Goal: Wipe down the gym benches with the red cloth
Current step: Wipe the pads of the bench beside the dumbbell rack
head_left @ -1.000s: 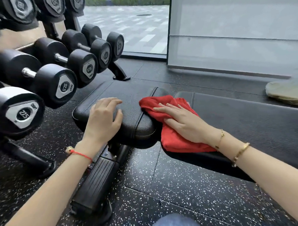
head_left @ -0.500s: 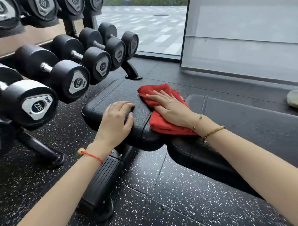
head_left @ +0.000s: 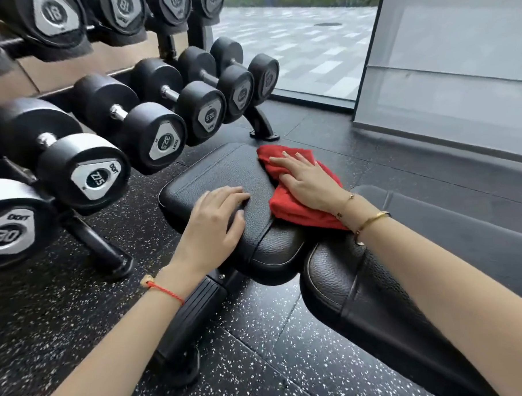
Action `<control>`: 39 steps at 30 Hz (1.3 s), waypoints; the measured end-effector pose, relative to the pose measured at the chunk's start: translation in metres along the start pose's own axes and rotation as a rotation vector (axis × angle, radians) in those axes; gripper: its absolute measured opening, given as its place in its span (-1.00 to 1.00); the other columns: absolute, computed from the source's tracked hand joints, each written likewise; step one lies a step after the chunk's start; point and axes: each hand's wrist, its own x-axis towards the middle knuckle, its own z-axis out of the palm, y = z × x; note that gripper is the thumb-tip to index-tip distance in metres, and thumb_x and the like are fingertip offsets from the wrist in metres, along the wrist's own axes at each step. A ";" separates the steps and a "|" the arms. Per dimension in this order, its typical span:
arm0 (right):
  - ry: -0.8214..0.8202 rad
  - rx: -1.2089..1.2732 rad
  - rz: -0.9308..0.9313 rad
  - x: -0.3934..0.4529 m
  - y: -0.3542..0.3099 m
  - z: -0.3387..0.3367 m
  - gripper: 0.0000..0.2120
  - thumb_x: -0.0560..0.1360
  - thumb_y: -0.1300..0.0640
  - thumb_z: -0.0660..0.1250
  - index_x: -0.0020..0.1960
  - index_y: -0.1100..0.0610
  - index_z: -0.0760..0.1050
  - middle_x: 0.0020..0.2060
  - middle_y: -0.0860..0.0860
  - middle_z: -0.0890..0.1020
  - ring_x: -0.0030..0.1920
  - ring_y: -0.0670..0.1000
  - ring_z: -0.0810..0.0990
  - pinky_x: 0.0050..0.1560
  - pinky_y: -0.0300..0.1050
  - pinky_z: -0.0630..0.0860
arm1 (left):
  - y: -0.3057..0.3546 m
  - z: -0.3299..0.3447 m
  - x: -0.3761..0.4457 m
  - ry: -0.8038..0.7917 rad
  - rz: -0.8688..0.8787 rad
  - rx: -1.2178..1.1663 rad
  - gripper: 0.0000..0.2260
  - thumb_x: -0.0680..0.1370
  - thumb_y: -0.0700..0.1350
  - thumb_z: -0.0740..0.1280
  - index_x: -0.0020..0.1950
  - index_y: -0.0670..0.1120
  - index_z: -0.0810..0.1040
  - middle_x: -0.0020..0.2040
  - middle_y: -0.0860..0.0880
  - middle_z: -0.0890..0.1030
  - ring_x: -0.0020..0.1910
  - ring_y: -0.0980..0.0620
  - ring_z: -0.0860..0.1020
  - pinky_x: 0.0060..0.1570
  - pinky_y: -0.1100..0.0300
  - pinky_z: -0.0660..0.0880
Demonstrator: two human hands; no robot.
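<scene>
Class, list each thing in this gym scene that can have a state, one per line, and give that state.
Red cloth: crumpled, pressed flat on the seat pad.
Right hand: fingers straight, pressing the cloth.
Left hand: resting on the pad's near edge, holding nothing.
Seat pad: level, partly covered.
Dumbbells: racked.

Red cloth point(head_left: 296, 208), black bench point(head_left: 222, 172), white-speckled black floor point(head_left: 305, 360).

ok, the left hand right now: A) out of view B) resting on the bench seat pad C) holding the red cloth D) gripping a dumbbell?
B: the left hand lies on the near edge of the seat pad, while the right hand presses the red cloth.
</scene>
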 end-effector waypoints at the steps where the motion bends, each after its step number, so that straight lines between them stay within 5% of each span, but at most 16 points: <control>1: -0.005 -0.006 -0.031 0.004 -0.005 0.003 -0.56 0.63 0.06 0.06 0.50 -0.13 0.20 0.56 -0.06 0.11 0.57 0.05 -0.02 0.53 0.07 -0.19 | 0.000 -0.001 0.000 0.009 -0.004 0.001 -0.70 0.56 -0.12 0.25 0.26 -0.13 0.57 0.29 -0.05 0.57 0.35 -0.07 0.47 0.40 -0.10 0.33; 9: -0.087 -0.027 -0.334 -0.041 -0.006 0.007 -0.53 0.63 0.02 0.08 0.51 -0.23 0.12 0.55 -0.16 0.09 0.56 -0.08 -0.06 0.55 -0.08 -0.19 | -0.019 -0.014 0.000 0.097 -0.208 0.067 -0.67 0.53 -0.05 0.25 0.25 -0.09 0.56 0.25 -0.02 0.58 0.31 -0.02 0.49 0.37 -0.03 0.36; 16: -0.049 -0.055 -0.083 0.042 -0.011 0.010 -0.54 0.63 0.01 0.05 0.52 -0.16 0.14 0.56 -0.05 0.08 0.57 0.07 -0.01 0.55 0.07 -0.15 | -0.021 -0.015 0.006 0.132 -0.313 0.079 -0.73 0.55 -0.12 0.33 0.25 -0.07 0.56 0.26 -0.01 0.57 0.30 -0.01 0.47 0.35 0.00 0.36; 27: -0.121 -0.074 -0.358 0.005 -0.043 0.026 -0.52 0.62 -0.01 0.07 0.52 -0.20 0.09 0.56 -0.12 0.07 0.57 0.00 -0.04 0.56 0.04 -0.11 | -0.034 -0.029 0.007 0.160 -0.390 0.111 -0.72 0.54 -0.18 0.34 0.25 -0.08 0.56 0.23 -0.02 0.59 0.27 -0.07 0.49 0.32 -0.08 0.38; 35: -0.069 -0.081 -0.119 0.069 -0.022 0.017 -0.53 0.63 0.04 0.06 0.53 -0.13 0.12 0.57 -0.01 0.07 0.57 0.11 -0.01 0.54 0.13 -0.11 | -0.048 -0.036 -0.005 0.183 -0.386 0.130 -0.72 0.56 -0.15 0.31 0.26 -0.04 0.55 0.26 0.01 0.57 0.31 -0.01 0.45 0.34 -0.01 0.34; 39: -0.109 -0.072 -0.188 0.085 -0.059 0.036 -0.52 0.63 0.03 0.06 0.53 -0.14 0.12 0.57 -0.01 0.06 0.57 0.14 -0.02 0.54 0.15 -0.13 | -0.049 -0.037 -0.007 0.204 -0.395 0.112 -0.71 0.56 -0.15 0.31 0.28 -0.04 0.54 0.27 0.00 0.57 0.31 -0.03 0.45 0.35 -0.05 0.35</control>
